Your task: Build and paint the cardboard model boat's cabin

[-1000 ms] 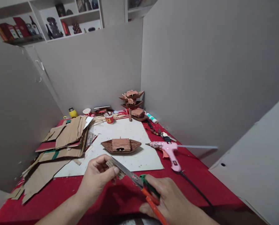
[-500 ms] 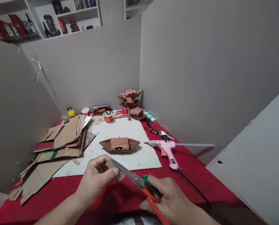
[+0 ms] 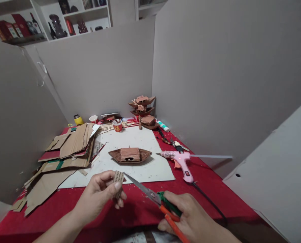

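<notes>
My left hand (image 3: 102, 190) pinches a small ridged piece of corrugated cardboard (image 3: 118, 180) between thumb and fingers. Scissors with green and orange handles (image 3: 153, 195) are gripped in my right hand (image 3: 187, 214). Their blades look closed, and the tip points at the cardboard piece's upper right edge; I cannot tell whether it touches. Just beyond both hands, a brown model boat (image 3: 129, 155) with a reddish-brown cabin rests on a white sheet (image 3: 155, 170).
A pink glue gun (image 3: 182, 160) lies at right, its cord running forward. Torn cardboard (image 3: 76, 143) is piled at left. Behind are a red paper cup (image 3: 117, 126), thin sticks (image 3: 103, 127), stacked model boats (image 3: 141, 106) and a yellow bottle (image 3: 78, 119). Grey panels (image 3: 97, 74) enclose the table.
The cardboard piece has turned more upright in my left hand. The scissors have drawn away to the right, and their blades no longer lie across the piece. The view has shifted slightly.
</notes>
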The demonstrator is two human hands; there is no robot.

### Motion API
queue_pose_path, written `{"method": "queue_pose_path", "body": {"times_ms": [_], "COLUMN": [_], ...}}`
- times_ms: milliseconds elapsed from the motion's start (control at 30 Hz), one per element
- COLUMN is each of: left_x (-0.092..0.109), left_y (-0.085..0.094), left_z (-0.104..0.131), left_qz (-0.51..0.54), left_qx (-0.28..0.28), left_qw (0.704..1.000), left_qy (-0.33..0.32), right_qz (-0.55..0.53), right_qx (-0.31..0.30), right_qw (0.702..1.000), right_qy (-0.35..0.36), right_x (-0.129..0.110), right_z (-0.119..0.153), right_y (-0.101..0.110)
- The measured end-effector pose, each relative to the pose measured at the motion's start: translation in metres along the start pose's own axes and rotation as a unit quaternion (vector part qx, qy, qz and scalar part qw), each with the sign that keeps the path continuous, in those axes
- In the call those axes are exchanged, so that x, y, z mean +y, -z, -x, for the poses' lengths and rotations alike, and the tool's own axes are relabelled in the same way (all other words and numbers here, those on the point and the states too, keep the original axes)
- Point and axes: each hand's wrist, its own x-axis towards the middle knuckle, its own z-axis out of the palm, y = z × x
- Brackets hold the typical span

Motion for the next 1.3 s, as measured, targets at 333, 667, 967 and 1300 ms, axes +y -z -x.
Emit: {"method": "queue_pose_path", "body": {"times_ms": [333,667,967,1300], "left_x": [0.001,-0.001,-0.006,-0.005], "left_y": [-0.003,-0.006,0.004,0.007], "left_z": [0.002,0.001,0.003,0.006], "left_qz": [-0.042,-0.081,-0.132,-0.155], "left_qx": [0.016,-0.023,-0.042,-0.058], "left_qw": [0.998,0.996,0.99,0.986], "left_qy": [-0.041,-0.033,-0.037,-0.017], "right_qz": [0.069,0.077,0.088,0.095], "right_qx": [-0.016,-0.032,-0.025,0.003], "right_qw": [0.997,0.997,0.995,0.992], "right_qy": [0.012,-0.001,0.034,0.08], "right_x": [-0.018,-0.015,-0.014,-0.006], "right_z": [0.001,-0.001,-0.002,-0.003], "right_y": [0.011,0.008,0.009,0.007]}}
